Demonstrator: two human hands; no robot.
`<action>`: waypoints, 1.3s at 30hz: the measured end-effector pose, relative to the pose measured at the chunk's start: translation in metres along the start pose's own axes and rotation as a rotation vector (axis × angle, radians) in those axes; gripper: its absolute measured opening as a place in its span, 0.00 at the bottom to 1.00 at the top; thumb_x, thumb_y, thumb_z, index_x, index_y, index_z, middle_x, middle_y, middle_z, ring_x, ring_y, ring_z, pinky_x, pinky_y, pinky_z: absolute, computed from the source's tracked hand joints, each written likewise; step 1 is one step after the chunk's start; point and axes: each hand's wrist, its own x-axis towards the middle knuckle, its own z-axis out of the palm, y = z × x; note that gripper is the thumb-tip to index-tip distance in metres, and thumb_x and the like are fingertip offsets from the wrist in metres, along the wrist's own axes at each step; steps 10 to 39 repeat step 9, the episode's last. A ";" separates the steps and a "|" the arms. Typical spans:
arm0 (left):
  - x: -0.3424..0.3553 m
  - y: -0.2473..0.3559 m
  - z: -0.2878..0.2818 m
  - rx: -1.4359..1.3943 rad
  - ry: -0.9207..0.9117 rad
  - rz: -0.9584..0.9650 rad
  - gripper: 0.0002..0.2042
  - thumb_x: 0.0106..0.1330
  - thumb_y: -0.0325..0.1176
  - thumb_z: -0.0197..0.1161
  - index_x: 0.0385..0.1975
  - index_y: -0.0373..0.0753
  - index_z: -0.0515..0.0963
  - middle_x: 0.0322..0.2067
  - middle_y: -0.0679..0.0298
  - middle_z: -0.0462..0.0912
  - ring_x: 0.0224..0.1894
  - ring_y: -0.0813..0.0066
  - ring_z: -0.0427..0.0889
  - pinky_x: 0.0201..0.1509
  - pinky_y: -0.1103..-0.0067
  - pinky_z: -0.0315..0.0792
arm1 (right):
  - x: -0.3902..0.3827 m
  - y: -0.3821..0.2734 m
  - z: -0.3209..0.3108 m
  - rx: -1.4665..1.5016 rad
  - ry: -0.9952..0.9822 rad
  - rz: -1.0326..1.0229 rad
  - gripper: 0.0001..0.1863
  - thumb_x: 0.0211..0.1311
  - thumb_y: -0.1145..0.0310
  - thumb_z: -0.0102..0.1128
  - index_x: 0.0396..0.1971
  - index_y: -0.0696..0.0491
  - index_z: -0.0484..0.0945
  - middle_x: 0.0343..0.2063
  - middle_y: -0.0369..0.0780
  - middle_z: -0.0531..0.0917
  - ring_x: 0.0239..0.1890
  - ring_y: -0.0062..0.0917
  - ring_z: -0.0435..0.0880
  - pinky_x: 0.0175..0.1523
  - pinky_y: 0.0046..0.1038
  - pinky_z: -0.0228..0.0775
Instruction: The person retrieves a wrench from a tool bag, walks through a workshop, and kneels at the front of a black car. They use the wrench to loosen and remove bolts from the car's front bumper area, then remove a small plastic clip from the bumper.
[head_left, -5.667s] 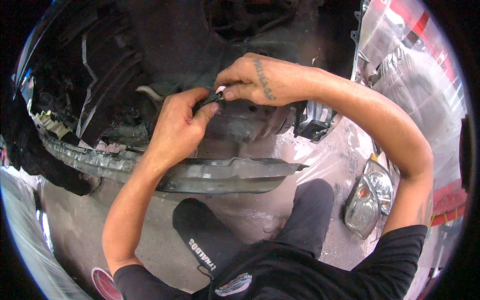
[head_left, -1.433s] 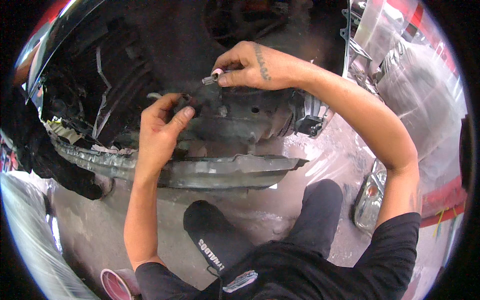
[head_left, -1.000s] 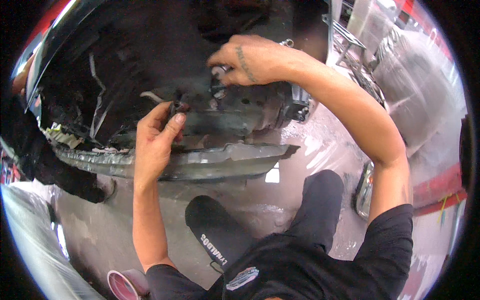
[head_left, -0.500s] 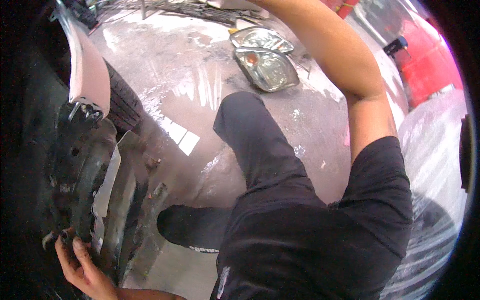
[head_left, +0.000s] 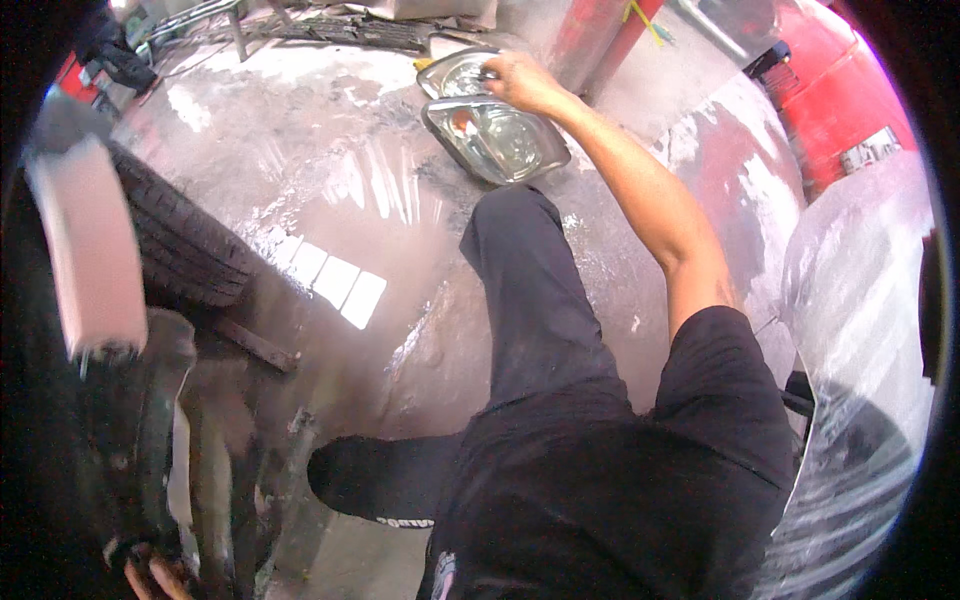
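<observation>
Two clear car headlights lie on the floor ahead, the nearer headlight with an orange spot inside, the farther headlight just behind it. My right hand is over the right end of the farther one, fingers curled in. A small dark patch shows at the fingertips, and I cannot tell what it is. At the lower left, my left hand is cut off by the picture's edge. Its fingers are bent against a small dark part on the stripped dark car body.
A tire stands at the left behind a pale pinkish panel. My bent knee is below the headlights. Right of me is a translucent sheet-like surface with a red object beyond it. Dark strips lie at the back.
My right hand has come into view and is now at the farther headlight. The view has shifted, and my left hand now sits lower, mostly out of the picture.
</observation>
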 end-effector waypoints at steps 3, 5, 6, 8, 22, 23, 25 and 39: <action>-0.011 0.054 -0.006 0.141 0.038 0.089 0.25 0.75 0.49 0.63 0.53 0.28 0.79 0.45 0.48 0.84 0.45 0.54 0.82 0.53 0.63 0.74 | -0.019 0.132 0.041 0.055 -0.052 0.403 0.23 0.59 0.60 0.70 0.54 0.53 0.85 0.50 0.55 0.86 0.54 0.49 0.86 0.58 0.44 0.76; -0.014 0.092 -0.005 0.214 0.042 0.054 0.27 0.74 0.52 0.65 0.48 0.27 0.82 0.41 0.45 0.85 0.44 0.49 0.81 0.54 0.58 0.72 | -0.027 0.203 0.074 0.012 -0.079 0.626 0.28 0.55 0.58 0.72 0.55 0.54 0.84 0.52 0.55 0.85 0.57 0.46 0.85 0.63 0.42 0.75; -0.013 0.104 -0.004 0.243 0.048 0.022 0.27 0.73 0.52 0.65 0.49 0.27 0.83 0.42 0.44 0.85 0.45 0.49 0.81 0.55 0.58 0.72 | -0.029 0.232 0.091 0.020 -0.087 0.655 0.28 0.55 0.57 0.72 0.56 0.54 0.84 0.52 0.55 0.85 0.57 0.46 0.85 0.63 0.41 0.75; -0.004 0.110 0.000 0.302 0.052 -0.040 0.28 0.73 0.54 0.65 0.49 0.28 0.83 0.45 0.43 0.85 0.47 0.48 0.81 0.57 0.58 0.71 | -0.032 0.278 0.125 0.010 -0.167 0.788 0.30 0.55 0.56 0.73 0.57 0.54 0.84 0.53 0.55 0.85 0.58 0.45 0.85 0.65 0.39 0.75; 0.003 0.103 0.002 0.377 0.073 -0.077 0.28 0.73 0.56 0.64 0.53 0.32 0.84 0.49 0.41 0.85 0.50 0.49 0.81 0.61 0.56 0.70 | -0.031 0.296 0.141 0.011 -0.125 0.754 0.30 0.55 0.56 0.73 0.57 0.54 0.84 0.53 0.55 0.85 0.58 0.45 0.85 0.65 0.39 0.75; 0.003 0.103 0.002 0.377 0.073 -0.077 0.28 0.73 0.56 0.64 0.53 0.32 0.84 0.49 0.41 0.85 0.50 0.49 0.81 0.61 0.56 0.70 | -0.031 0.296 0.141 0.011 -0.125 0.754 0.30 0.55 0.56 0.73 0.57 0.54 0.84 0.53 0.55 0.85 0.58 0.45 0.85 0.65 0.39 0.75; 0.003 0.103 0.002 0.377 0.073 -0.077 0.28 0.73 0.56 0.64 0.53 0.32 0.84 0.49 0.41 0.85 0.50 0.49 0.81 0.61 0.56 0.70 | -0.031 0.296 0.141 0.011 -0.125 0.754 0.30 0.55 0.56 0.73 0.57 0.54 0.84 0.53 0.55 0.85 0.58 0.45 0.85 0.65 0.39 0.75; 0.003 0.103 0.002 0.377 0.073 -0.077 0.28 0.73 0.56 0.64 0.53 0.32 0.84 0.49 0.41 0.85 0.50 0.49 0.81 0.61 0.56 0.70 | -0.031 0.296 0.141 0.011 -0.125 0.754 0.30 0.55 0.56 0.73 0.57 0.54 0.84 0.53 0.55 0.85 0.58 0.45 0.85 0.65 0.39 0.75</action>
